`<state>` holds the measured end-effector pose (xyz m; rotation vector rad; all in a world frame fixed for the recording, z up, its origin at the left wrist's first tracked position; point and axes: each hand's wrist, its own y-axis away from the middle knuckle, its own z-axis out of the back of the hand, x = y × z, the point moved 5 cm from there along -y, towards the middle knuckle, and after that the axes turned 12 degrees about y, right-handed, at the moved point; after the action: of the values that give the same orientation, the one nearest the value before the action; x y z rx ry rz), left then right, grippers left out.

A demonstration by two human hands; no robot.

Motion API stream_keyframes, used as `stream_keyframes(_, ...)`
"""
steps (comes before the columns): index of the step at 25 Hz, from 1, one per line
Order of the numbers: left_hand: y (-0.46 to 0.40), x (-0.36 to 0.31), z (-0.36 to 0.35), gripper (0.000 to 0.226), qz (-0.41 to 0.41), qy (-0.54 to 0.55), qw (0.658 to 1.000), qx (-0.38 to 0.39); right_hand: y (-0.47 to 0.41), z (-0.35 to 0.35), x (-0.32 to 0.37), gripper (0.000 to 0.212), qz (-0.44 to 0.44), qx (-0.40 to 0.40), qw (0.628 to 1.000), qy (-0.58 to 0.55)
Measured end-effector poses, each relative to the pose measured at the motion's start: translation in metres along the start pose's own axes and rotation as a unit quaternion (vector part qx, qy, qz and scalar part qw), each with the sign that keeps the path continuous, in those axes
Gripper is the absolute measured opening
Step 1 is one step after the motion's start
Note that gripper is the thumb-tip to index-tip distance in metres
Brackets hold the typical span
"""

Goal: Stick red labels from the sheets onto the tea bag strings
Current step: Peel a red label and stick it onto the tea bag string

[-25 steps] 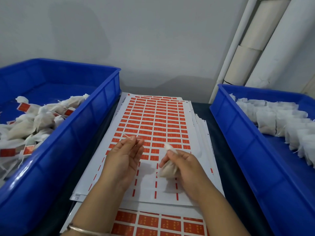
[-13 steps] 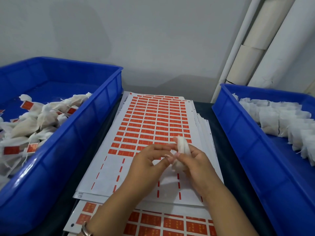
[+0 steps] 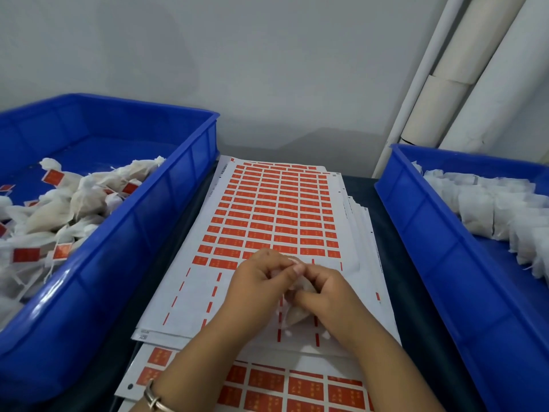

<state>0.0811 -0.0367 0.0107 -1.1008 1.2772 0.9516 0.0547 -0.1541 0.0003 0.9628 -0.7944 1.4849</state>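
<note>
We see both hands meeting over the near, peeled part of the top label sheet [image 3: 267, 221], fingers curled together around a single tea bag [image 3: 298, 313]. The left hand [image 3: 255, 288] has thumb and forefinger pinched at the bag's upper end, while the right hand [image 3: 323, 288] curls over its body; the bag's pale lower tip pokes out below the knuckles at 6 o'clock. Whether a label or the string sits between the fingertips we cannot tell. Rows of red labels [image 3: 279, 203] fill the sheet from the hands toward 12 o'clock, and a second sheet [image 3: 297, 385] shows beneath at 6 o'clock. At 9 o'clock a blue bin [image 3: 166, 209] holds tagged tea bags [image 3: 74, 203] bearing red labels; at 3 o'clock another blue crate [image 3: 439, 233] holds plain white tea bags [image 3: 487, 203]. A metal bangle [image 3: 154, 399] circles the left wrist.
</note>
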Motion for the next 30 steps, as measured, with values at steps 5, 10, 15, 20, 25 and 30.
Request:
stream_keyframes(5,0.000,0.006,0.000,0.017,0.060,0.047,0.996,-0.051,0.000,0.009,0.000,0.039,0.022,-0.142,0.989,0.034)
stream_keyframes(10,0.001,0.014,-0.001,0.019,0.118,0.092,0.986,-0.071,0.003,0.002,0.010,0.034,0.105,-0.213,0.949,0.207)
stream_keyframes(15,-0.002,0.023,-0.002,0.020,0.173,0.150,0.969,-0.096,0.005,0.004,0.013,0.019,0.154,-0.287,0.899,0.292)
stream_keyframes(20,-0.001,0.024,-0.001,0.020,0.186,0.201,0.957,-0.091,0.003,0.004,0.013,0.015,0.126,-0.269,0.899,0.323)
stream_keyframes(25,-0.004,0.022,0.010,0.005,0.196,0.270,0.930,-0.153,-0.005,-0.003,-0.006,0.009,-0.048,-0.118,0.979,0.158)
stream_keyframes(30,-0.003,0.013,0.006,0.013,0.181,0.384,0.905,-0.033,-0.004,-0.011,-0.009,0.019,-0.134,0.024,0.962,-0.235)
